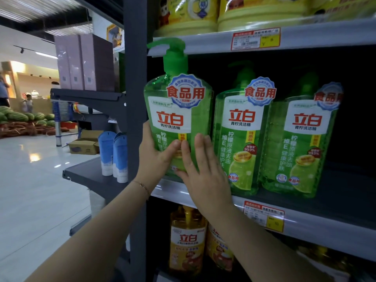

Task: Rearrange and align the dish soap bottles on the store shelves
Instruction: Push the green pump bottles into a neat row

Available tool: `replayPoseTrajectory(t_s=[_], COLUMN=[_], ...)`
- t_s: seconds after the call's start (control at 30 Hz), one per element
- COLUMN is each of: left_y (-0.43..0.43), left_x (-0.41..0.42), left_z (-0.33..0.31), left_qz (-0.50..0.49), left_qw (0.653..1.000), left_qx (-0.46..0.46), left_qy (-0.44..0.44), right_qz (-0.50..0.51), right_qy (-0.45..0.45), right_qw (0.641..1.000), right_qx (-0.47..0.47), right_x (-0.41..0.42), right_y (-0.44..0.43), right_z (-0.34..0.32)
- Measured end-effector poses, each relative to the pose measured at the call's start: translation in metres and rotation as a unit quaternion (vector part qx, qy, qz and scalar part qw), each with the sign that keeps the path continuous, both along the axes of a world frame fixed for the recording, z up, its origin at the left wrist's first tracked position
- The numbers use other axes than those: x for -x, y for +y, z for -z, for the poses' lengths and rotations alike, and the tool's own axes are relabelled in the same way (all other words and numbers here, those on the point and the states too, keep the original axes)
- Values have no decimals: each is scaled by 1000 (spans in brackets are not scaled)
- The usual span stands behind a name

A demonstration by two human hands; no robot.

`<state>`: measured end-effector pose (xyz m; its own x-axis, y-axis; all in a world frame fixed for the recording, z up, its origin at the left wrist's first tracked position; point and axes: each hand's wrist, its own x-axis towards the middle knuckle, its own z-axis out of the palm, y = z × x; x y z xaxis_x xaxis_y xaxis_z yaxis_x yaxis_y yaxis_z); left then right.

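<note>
Three green pump bottles of dish soap stand on the middle shelf (305,218). The leftmost green bottle (175,110) sits at the shelf's front left corner, next to the grey upright. My left hand (156,153) wraps its lower left side, thumb across the label. My right hand (203,169) lies flat against its lower front right, fingers together and pointing up. The second green bottle (242,135) and the third green bottle (301,143) stand to the right, set further back.
Yellow tubs (254,15) fill the shelf above. Orange soap bottles (187,241) stand on the shelf below. The grey upright post (135,98) borders the bay on the left. Blue tubes (114,153) and pink boxes (85,62) occupy the end shelves. Price tags (264,216) hang on the shelf edges.
</note>
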<state>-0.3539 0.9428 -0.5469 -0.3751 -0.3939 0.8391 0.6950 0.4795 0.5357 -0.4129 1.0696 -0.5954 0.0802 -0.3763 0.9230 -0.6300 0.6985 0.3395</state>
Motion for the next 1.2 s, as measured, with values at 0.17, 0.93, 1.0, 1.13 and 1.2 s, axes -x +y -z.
replayPoseTrajectory(t_s=[0.17, 0.93, 1.0, 1.13, 1.2], left_y=[4, -4, -2, 6, 7], left_x=[3, 6, 5, 5, 3], left_z=[7, 9, 9, 12, 14], left_qz=[-9, 7, 6, 9, 9], left_qw=[1000, 992, 992, 994, 995], left_qx=[-8, -39, -39, -62, -71], left_qy=[-8, -117, -117, -89, -70], right_qz=[14, 16, 6, -68, -133], right_qy=[-18, -95, -105, -182, -256], right_qw=[1000, 995, 994, 981, 957], right_qx=[-15, -28, -30, -20, -9], right_x=[-1, -19, -21, -28, -34], right_y=[1, 1, 3, 9, 13], right_z=[1, -3, -3, -10, -20])
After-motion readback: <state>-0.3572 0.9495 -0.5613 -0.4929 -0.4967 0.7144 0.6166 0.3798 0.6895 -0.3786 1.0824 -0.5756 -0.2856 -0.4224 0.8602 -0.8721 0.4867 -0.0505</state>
